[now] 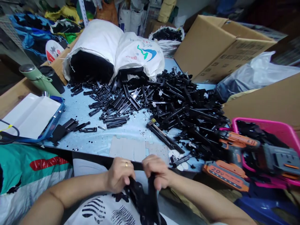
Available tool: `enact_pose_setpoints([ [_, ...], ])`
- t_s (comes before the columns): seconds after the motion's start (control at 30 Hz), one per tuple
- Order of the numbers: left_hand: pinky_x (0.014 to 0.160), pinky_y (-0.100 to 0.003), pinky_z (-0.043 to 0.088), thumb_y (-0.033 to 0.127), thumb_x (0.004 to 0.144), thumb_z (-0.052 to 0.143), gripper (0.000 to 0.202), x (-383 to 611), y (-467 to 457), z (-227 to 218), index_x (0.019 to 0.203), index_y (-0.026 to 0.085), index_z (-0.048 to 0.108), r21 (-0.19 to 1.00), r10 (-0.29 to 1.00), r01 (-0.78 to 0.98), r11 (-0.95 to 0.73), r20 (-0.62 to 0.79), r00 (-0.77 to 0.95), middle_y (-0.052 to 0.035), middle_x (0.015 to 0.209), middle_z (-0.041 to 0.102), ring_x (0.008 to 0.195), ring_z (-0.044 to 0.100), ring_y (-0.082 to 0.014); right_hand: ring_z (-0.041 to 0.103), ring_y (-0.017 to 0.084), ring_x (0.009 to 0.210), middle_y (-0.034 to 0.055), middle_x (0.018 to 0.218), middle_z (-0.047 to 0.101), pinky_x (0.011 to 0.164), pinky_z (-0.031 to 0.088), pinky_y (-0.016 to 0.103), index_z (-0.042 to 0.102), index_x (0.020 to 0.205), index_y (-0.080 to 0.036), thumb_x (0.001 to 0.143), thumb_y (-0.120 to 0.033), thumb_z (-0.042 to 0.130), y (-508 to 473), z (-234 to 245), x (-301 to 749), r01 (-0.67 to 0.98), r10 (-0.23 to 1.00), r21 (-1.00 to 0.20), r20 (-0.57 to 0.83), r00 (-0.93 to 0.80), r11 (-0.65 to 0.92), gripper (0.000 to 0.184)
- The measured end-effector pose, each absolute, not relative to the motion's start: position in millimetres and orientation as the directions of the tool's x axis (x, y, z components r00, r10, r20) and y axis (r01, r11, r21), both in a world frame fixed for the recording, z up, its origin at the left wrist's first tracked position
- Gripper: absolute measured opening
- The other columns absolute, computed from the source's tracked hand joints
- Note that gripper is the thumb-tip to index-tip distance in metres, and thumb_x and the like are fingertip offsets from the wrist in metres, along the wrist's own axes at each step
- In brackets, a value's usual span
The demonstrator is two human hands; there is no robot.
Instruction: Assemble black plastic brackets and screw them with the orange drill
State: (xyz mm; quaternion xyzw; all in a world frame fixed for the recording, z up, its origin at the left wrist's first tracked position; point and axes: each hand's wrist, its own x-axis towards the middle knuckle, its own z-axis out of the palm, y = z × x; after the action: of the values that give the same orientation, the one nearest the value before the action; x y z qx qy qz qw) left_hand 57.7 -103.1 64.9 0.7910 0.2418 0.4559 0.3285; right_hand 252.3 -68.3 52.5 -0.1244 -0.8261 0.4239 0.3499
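Note:
Both my hands are low at the near table edge, over my lap. My left hand, with a ring on one finger, is closed on a black plastic part. My right hand is closed on a long black plastic piece that stands against the first part; the two pieces touch between my hands. A large heap of similar black plastic parts covers the light blue table ahead, spilling from a white sack lying on its side.
An orange cordless drill lies at the right beside a pink basket of black parts. Cardboard boxes stand at the back right. A green flask and a blue tray with white paper sit at the left.

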Motion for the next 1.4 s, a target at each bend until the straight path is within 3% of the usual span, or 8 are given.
enact_pose_setpoints([
  [0.2,0.068,-0.033,0.049,0.064,0.089,0.007,0.074,57,-103,35,0.111,0.018,0.061,0.64,0.683,0.24,-0.73,0.693,0.231,-0.0127,0.086,0.066,0.08,0.063,-0.0211,0.056,0.023,0.091,0.013,0.099,0.054,0.074,0.048,0.04,0.048,0.105,-0.024,0.085,-0.066,-0.005,-72,-11,161,0.055,0.9,-0.899,0.43,-0.074,0.434,0.07],
  [0.33,0.076,-0.034,0.048,0.073,0.082,0.022,0.078,23,-68,-5,0.121,0.017,0.06,0.382,0.71,0.667,-0.64,0.626,0.322,-0.0136,0.092,0.066,0.088,0.062,-0.0232,0.049,0.024,0.108,0.0121,0.111,0.055,0.092,0.04,0.042,0.053,0.107,-0.022,0.093,-0.046,0.028,29,-15,152,0.34,0.763,-0.693,0.499,-0.411,0.636,0.038],
  [0.6,0.092,-0.05,0.035,0.035,0.079,0.067,0.038,11,18,-33,0.116,0.027,0.061,0.126,0.849,0.858,-0.498,0.274,0.452,-0.0093,0.117,0.062,0.11,0.051,-0.0291,0.04,0.03,0.117,0.0163,0.133,0.047,0.093,0.032,0.045,0.066,0.09,-0.011,0.086,-0.008,0.044,200,5,159,0.542,0.542,-0.038,-0.005,-0.84,0.84,0.023],
  [0.77,0.095,-0.047,0.035,0.029,0.087,0.054,0.037,-13,29,-20,0.123,0.02,0.054,0.193,0.918,0.927,-0.322,0.303,0.256,-0.013,0.126,0.056,0.119,0.045,-0.0294,0.045,0.029,0.116,0.0154,0.129,0.051,0.096,0.034,0.045,0.061,0.097,-0.014,0.083,-0.018,0.056,197,30,184,0.575,0.637,-0.296,0.185,-0.749,0.763,0.016],
  [0.97,0.094,-0.056,0.035,0.017,0.08,0.051,0.026,-97,-23,-31,0.103,0.013,0.062,0.147,0.964,0.988,0.039,0.253,-0.075,-0.022,0.126,0.052,0.124,0.039,-0.0393,0.061,0.021,0.098,0.0093,0.11,0.059,0.086,0.048,0.037,0.019,0.137,-0.024,0.078,-0.045,0.064,91,11,207,0.206,0.814,-0.902,0.219,-0.539,0.38,0.077],
  [1.17,0.088,-0.04,0.046,0.027,0.089,0.045,0.03,-96,-28,-28,0.114,0.014,0.054,0.431,0.959,0.895,-0.114,0.283,-0.014,-0.0147,0.108,0.062,0.104,0.058,-0.027,0.061,0.023,0.094,0.008,0.099,0.062,0.086,0.048,0.041,0.054,0.1,-0.021,0.077,-0.046,0.065,18,-29,247,0.38,0.796,-0.817,0.149,-0.587,0.433,0.036],
  [1.3,0.082,-0.036,0.049,0.038,0.09,0.046,0.036,-50,-31,-9,0.118,0.017,0.055,0.635,0.963,0.765,-0.113,0.259,-0.073,-0.011,0.105,0.064,0.096,0.062,-0.0245,0.053,0.027,0.109,0.0117,0.112,0.06,0.1,0.036,0.051,0.056,0.118,-0.022,0.083,-0.042,0.06,8,-22,240,0.525,0.691,-0.574,0.101,-0.716,0.629,0.04],
  [1.4,0.076,-0.032,0.05,0.039,0.095,0.034,0.041,-13,-36,1,0.122,0.016,0.056,0.792,0.985,0.607,-0.071,0.152,-0.083,-0.0091,0.098,0.066,0.081,0.064,-0.0194,0.058,0.022,0.101,0.0105,0.108,0.061,0.094,0.044,0.044,0.05,0.128,-0.023,0.091,-0.042,0.045,8,-18,205,0.527,0.778,-0.691,0.083,-0.623,0.495,0.042],
])
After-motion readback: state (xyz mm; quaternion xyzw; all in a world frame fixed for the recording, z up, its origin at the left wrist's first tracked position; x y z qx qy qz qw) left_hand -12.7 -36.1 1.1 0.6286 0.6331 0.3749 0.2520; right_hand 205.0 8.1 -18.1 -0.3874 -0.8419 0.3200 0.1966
